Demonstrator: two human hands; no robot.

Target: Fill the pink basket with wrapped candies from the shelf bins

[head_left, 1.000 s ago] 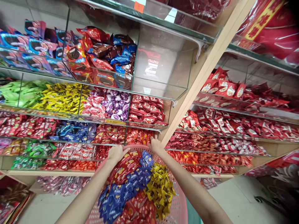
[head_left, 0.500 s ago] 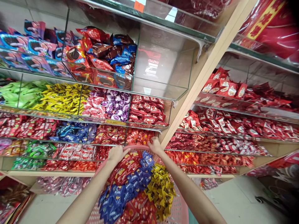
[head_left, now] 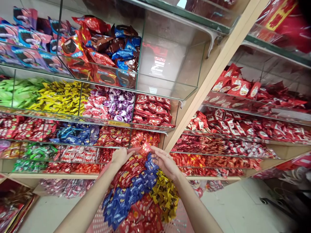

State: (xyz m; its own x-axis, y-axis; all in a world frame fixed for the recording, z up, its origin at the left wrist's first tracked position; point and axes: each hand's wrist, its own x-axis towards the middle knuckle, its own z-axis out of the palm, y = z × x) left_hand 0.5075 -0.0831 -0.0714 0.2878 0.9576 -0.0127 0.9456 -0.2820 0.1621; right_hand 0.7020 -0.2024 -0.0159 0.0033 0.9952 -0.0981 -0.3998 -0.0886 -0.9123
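A pink mesh basket (head_left: 96, 224) heaped with red, blue (head_left: 126, 198) and yellow (head_left: 165, 193) wrapped candies is held up in front of glass candy shelves. My left hand (head_left: 120, 157) is curled over the basket's far edge, on the red candies; the rim there is hidden. Beside it, my right hand (head_left: 164, 162) hovers over the heap with its fingers stretched out. A small red packet (head_left: 146, 148) sits between the fingertips of both hands. I cannot tell which hand touches it.
Glass-fronted bins (head_left: 150, 113) of red, purple, yellow, green and blue candies fill the shelves ahead. A slanted wooden post (head_left: 213, 68) divides them from more shelves of red packets (head_left: 243, 129) on the right. One upper bin (head_left: 167, 64) holds nothing. Pale floor lies below.
My right hand has pulled back from the red candy bin to above the basket and spread its fingers. A red packet now shows between the hands. The view tipped slightly.
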